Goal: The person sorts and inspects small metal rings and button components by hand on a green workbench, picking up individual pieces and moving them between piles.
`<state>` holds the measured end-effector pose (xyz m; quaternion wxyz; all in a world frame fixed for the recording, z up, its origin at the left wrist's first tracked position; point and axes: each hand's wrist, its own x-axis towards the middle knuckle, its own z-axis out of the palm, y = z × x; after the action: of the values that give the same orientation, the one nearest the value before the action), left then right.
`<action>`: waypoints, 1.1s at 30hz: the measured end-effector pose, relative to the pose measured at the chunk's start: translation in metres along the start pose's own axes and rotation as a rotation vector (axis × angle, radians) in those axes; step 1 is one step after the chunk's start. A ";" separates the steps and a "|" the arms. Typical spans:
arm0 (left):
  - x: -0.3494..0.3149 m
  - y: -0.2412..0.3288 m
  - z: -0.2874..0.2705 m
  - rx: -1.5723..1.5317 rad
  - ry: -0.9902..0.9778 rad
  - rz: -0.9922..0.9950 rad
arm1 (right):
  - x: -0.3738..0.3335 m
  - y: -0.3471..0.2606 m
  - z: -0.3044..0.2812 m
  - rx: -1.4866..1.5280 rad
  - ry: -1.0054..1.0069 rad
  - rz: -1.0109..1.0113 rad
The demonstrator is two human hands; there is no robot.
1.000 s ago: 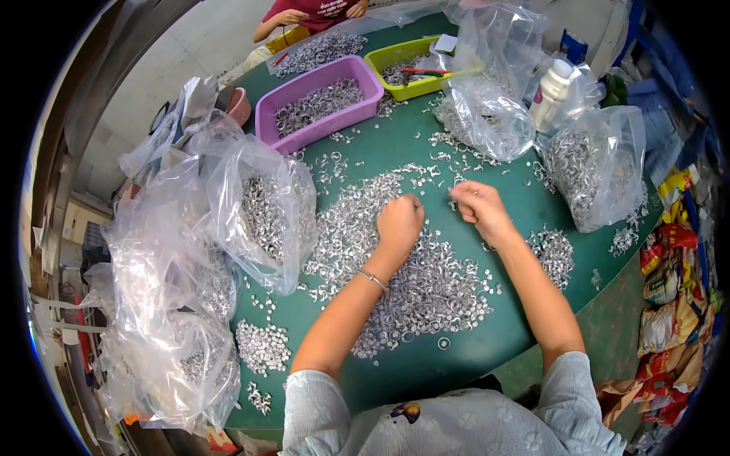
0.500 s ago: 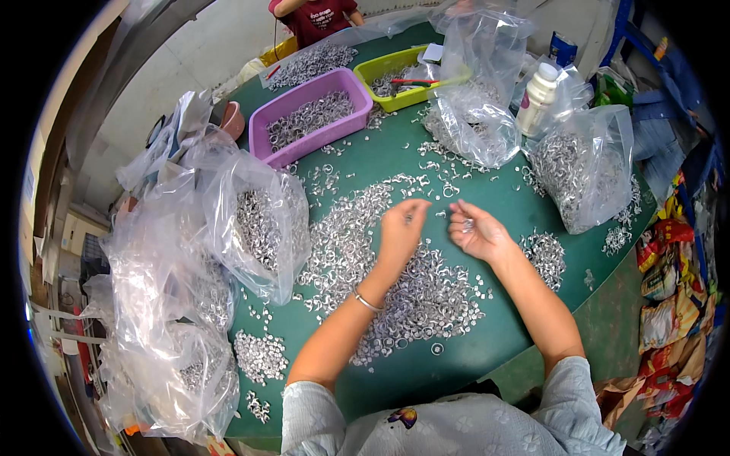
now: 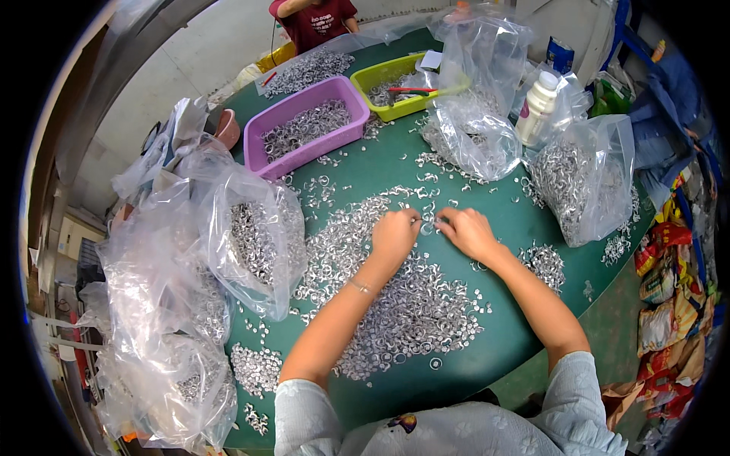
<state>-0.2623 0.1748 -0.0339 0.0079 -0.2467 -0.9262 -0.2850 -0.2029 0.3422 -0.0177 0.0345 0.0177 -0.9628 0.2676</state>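
Both my hands are over the middle of the green table, a short gap between them. My left hand (image 3: 396, 234) is at the far edge of a wide pile of small silvery metal pieces (image 3: 414, 311), its thumb and fingertips pinched together; what they hold is too small to name. My right hand (image 3: 468, 230) is palm down, fingers bent and drawn together, fingertips close to a few loose ring-like pieces (image 3: 428, 226) lying in the gap. Its palm is hidden, so anything inside cannot be made out.
A purple bin (image 3: 304, 163) and a lime-green bin (image 3: 391, 114) hold metal pieces at the back. Clear plastic bags of pieces (image 3: 255, 243) line the left; another bag (image 3: 582, 186) and a white bottle (image 3: 537, 110) stand right. A person in a maroon shirt (image 3: 315, 23) is beyond.
My right hand has turned from palm up, with small pieces showing in it, to palm down. Both hands have come lower to the tabletop, at the loose pieces between them.
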 end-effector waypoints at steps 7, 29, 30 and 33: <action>0.022 0.001 -0.012 0.105 0.127 -0.044 | 0.027 0.048 -0.019 -0.379 0.354 0.271; -0.005 0.021 -0.008 0.063 -0.150 0.091 | 0.016 0.021 -0.021 -0.245 0.106 0.206; -0.014 0.021 -0.012 0.025 -0.190 0.119 | 0.006 0.018 -0.019 -0.236 0.070 0.161; -0.019 0.011 -0.016 -0.069 -0.135 0.104 | 0.004 0.012 -0.022 -0.085 0.109 0.100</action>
<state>-0.2427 0.1653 -0.0175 -0.0484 -0.3133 -0.9001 -0.2989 -0.2066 0.3639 -0.0046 0.0742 -0.0467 -0.9696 0.2283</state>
